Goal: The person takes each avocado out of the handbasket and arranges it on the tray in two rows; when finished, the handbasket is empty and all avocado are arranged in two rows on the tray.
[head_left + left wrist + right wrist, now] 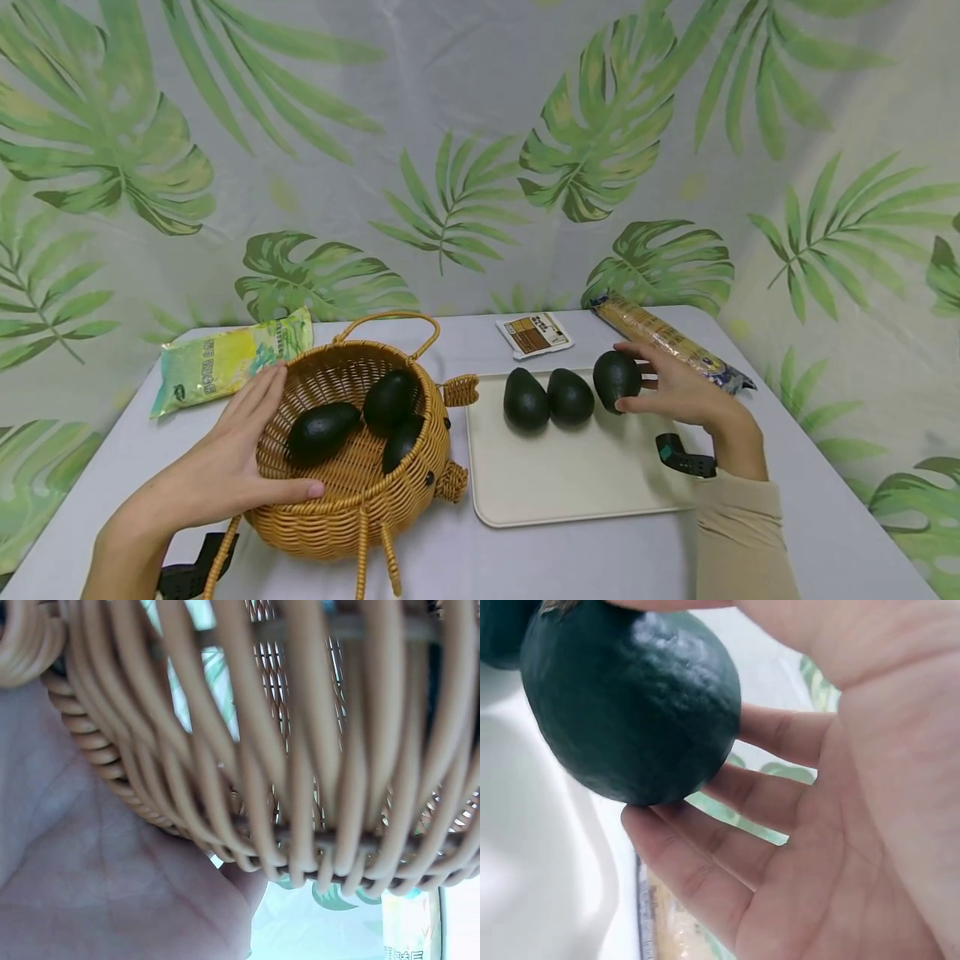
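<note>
A wicker basket [360, 529] stands tilted toward me at left, with several dark green avocados inside, one of them an avocado [322, 433] near its left wall. My left hand [217, 454] holds its left side, thumb over the near rim and fingers along the far part. In the left wrist view the palm lies close against the woven wall [300, 750]; the fingertips are hidden. My right hand [686, 387] grips another avocado [617, 382] between thumb and fingertips, above the right part of a cream tray [570, 492]. Two avocados [527, 402] lie side by side on the tray.
Behind the basket lies a green and yellow packet [225, 362]. A small brown and white packet [534, 335] rests beyond the tray. At the far right lies a long gold packet [667, 342]. The basket's handle [390, 315] and woven legs [390, 558] stick out.
</note>
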A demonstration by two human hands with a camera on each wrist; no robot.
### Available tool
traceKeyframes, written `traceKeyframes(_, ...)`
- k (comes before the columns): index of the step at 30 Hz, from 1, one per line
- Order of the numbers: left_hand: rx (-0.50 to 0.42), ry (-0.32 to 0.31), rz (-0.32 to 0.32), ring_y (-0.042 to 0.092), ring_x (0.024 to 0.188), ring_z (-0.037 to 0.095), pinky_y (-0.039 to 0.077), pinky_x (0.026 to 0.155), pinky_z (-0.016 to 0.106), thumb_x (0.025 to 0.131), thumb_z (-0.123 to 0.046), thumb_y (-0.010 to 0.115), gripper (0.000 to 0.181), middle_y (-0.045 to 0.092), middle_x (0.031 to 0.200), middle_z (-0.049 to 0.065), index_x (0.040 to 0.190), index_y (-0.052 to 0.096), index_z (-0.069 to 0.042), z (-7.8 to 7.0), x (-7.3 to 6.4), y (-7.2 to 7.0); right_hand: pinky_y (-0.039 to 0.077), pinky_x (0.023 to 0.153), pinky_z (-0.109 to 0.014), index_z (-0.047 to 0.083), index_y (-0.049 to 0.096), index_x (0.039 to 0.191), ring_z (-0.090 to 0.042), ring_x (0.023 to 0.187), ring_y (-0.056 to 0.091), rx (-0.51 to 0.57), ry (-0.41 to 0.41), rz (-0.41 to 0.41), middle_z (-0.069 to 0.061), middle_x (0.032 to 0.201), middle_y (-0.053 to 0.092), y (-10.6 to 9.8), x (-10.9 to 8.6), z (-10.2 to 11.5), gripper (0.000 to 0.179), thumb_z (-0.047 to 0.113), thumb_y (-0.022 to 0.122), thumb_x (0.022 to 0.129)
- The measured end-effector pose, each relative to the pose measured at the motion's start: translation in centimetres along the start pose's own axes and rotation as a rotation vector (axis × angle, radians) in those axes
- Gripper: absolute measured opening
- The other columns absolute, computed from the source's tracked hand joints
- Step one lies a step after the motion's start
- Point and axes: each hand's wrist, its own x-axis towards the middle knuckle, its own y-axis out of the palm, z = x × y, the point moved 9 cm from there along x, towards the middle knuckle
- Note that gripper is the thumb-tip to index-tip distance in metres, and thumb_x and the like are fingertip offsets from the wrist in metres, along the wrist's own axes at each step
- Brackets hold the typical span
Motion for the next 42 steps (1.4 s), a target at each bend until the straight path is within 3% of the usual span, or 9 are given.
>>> traceKeyframes(10, 0.009, -0.003, -0.003, -0.009, 0.158, 0.045, 0.013, 0.114, 0.078, 0.077, -0.051, 0.087, 0.137, -0.011, 0.172, 0.018, 0.165, -0.008, -0.006, -0.1, 0.0, -0.1, 0.044, 0.109, -0.062, -0.005, 0.034, 0.155, -0.057, 0.138, 0.042, 0.018, -0.012, 0.03, -0.03, 0.153, 0.041, 0.9, 0.5, -1.4, 0.089, 0.022, 0.083, 0.087)
traceKeyframes(17, 0.015, 0.0, -0.003, -0.008, 0.158, 0.044, 0.014, 0.114, 0.078, 0.077, -0.051, 0.087, 0.137, -0.01, 0.172, 0.018, 0.165, -0.007, -0.006, -0.1, 0.0, -0.1, 0.044, 0.11, -0.061, -0.003, 0.033, 0.157, -0.055, 0.14, 0.042, 0.008, 0.023, 0.051, -0.029, 0.153, 0.043, 1.5, 0.9, -2.2, 0.092, 0.022, 0.085, 0.085)
traceKeyframes(42, 0.018, 0.003, -0.006, -0.009, 0.158, 0.043, 0.012, 0.115, 0.077, 0.077, -0.051, 0.087, 0.136, -0.01, 0.172, 0.018, 0.165, -0.006, -0.005, -0.1, 0.0, -0.1, 0.034, 0.114, -0.066, -0.001, 0.031, 0.16, -0.049, 0.15, 0.031, -0.05, 0.026, 0.048, -0.027, 0.162, 0.034, 1.3, 1.1, -1.7, 0.097, 0.031, 0.085, 0.086)
